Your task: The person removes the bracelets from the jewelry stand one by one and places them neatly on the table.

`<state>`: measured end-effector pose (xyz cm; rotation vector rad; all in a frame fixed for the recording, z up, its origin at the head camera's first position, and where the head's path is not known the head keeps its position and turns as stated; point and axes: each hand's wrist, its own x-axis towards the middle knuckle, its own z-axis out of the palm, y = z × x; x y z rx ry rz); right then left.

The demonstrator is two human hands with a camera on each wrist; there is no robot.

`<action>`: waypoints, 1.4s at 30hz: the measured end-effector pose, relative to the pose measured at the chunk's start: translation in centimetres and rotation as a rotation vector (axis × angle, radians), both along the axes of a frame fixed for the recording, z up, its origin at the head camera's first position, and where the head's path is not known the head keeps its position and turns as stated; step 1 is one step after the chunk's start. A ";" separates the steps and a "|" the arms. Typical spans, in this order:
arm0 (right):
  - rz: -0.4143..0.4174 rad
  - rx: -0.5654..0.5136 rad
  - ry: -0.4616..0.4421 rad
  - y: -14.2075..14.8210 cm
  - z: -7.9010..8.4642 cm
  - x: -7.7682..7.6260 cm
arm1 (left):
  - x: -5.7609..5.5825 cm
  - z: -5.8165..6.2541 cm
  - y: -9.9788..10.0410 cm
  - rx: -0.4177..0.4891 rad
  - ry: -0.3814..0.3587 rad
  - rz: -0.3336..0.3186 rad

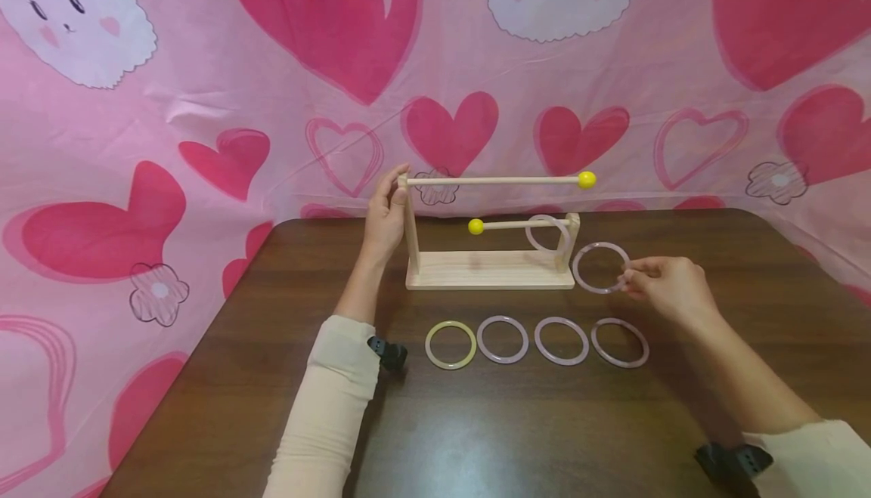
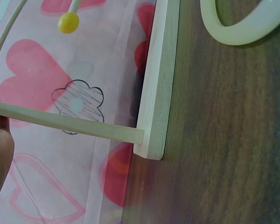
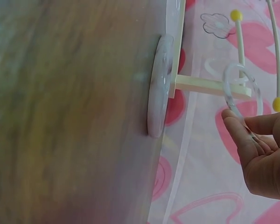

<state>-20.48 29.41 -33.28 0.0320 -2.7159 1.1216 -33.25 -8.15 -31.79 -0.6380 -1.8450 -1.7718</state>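
A pale wooden bangle stand [image 1: 490, 275] has two posts, each bearing a horizontal rod with a yellow ball at its end. My left hand [image 1: 386, 214] grips the top of the taller left post [image 2: 74, 125], with the thumb on its near side. On the shorter rod [image 1: 506, 224] hangs a pale pinkish bangle [image 1: 528, 235], close to the right post. To the right of the stand, my right hand [image 1: 670, 286] pinches a whitish, marbled bangle [image 1: 575, 267] between thumb and fingers. That bangle [image 3: 227, 88] is raised off the table, apart from both rods.
In front of the stand, several bangles lie in a row on the dark wooden table [image 1: 517, 430]: a yellow-green bangle [image 1: 450, 367] at the left, then pale purplish ones [image 1: 503, 362]. A pink cloth [image 1: 463, 67] with hearts hangs behind the table.
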 end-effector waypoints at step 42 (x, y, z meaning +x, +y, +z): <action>0.140 0.028 -0.243 3.9 -1.0 2.1 | 1.8 1.5 0.2 -0.014 0.004 -0.025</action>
